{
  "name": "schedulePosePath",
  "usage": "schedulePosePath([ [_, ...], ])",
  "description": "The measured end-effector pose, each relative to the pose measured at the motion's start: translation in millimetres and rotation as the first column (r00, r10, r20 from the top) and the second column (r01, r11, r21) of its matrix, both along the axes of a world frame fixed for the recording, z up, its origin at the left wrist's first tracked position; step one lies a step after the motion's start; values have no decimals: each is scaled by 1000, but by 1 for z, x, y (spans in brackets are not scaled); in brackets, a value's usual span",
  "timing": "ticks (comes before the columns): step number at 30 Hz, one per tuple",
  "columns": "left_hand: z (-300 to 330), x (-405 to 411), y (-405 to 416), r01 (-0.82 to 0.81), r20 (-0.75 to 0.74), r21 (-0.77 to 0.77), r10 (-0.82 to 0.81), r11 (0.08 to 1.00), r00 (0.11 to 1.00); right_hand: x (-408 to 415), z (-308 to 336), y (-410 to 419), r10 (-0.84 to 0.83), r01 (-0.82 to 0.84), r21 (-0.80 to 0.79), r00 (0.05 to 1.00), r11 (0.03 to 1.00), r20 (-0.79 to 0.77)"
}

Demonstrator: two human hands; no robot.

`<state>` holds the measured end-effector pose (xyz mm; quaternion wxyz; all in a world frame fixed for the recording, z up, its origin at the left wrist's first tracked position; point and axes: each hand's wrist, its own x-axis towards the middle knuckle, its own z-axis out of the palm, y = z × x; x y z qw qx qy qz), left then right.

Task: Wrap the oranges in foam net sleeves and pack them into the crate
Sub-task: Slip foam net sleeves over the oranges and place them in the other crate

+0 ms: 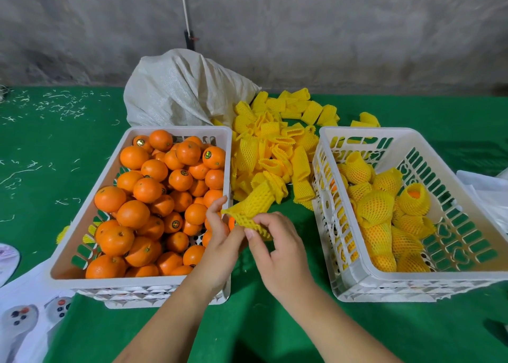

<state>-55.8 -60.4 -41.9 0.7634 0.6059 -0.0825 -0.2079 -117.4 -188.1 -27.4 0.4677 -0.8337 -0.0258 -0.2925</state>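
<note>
A white crate on the left holds several bare oranges. The white crate on the right holds several oranges wrapped in yellow foam net. Between the crates lies a heap of empty yellow foam net sleeves. Both my hands meet in front of the heap, by the left crate's right wall. My left hand and my right hand both grip one yellow sleeve. A sliver of orange shows at the sleeve's lower end, mostly hidden by my fingers.
A grey-white woven sack lies open behind the heap, against a concrete wall. The table is covered in green cloth. White printed paper lies at the front left, white plastic at the right edge.
</note>
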Motion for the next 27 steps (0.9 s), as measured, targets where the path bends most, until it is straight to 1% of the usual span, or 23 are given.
schedulePosePath([
  [2,-4,5,6,70,-92,-137,-83,988,992,6,-2,0,13,-12,-117,1000,993,2],
  [3,-6,7,7,80,-102,-174,-99,982,990,9,-2,-1,21,-23,-159,1000,987,-9],
  [5,-7,8,6,65,-66,-175,-78,982,995,13,-1,-6,46,-57,-206,997,977,-58],
  [7,-7,6,3,-6,-41,-162,-1,987,999,16,1,-12,54,-71,-239,996,968,-76],
  [10,-8,5,1,-136,-60,-172,128,976,990,15,2,-15,50,-45,-260,999,965,12],
  [12,-11,6,0,-236,-97,-180,222,955,970,9,0,-6,84,-69,-256,995,964,49],
  [14,-14,7,0,-307,-133,-163,288,938,948,3,-3,6,118,-107,-243,993,964,31],
  [15,-13,7,0,-317,-131,-147,299,937,945,2,-5,10,105,-100,-223,994,970,12],
  [18,-6,3,-4,-275,-39,-79,273,958,961,3,-7,6,-13,10,-71,999,997,-43],
  [20,2,-3,-5,-200,59,-41,202,979,978,2,-6,-1,-21,21,-14,1000,1000,-13],
  [23,5,-10,-3,-40,229,0,39,999,973,3,-4,-9,-15,15,1,999,1000,34],
  [25,1,-11,-1,70,257,16,-72,997,964,5,-2,-14,-42,43,-15,998,999,44],
  [26,0,-11,-1,88,248,25,-91,996,964,6,0,-18,-57,58,-25,998,998,34],
  [27,0,-11,-1,72,228,29,-77,997,971,8,2,-22,-70,71,-33,997,997,12],
])
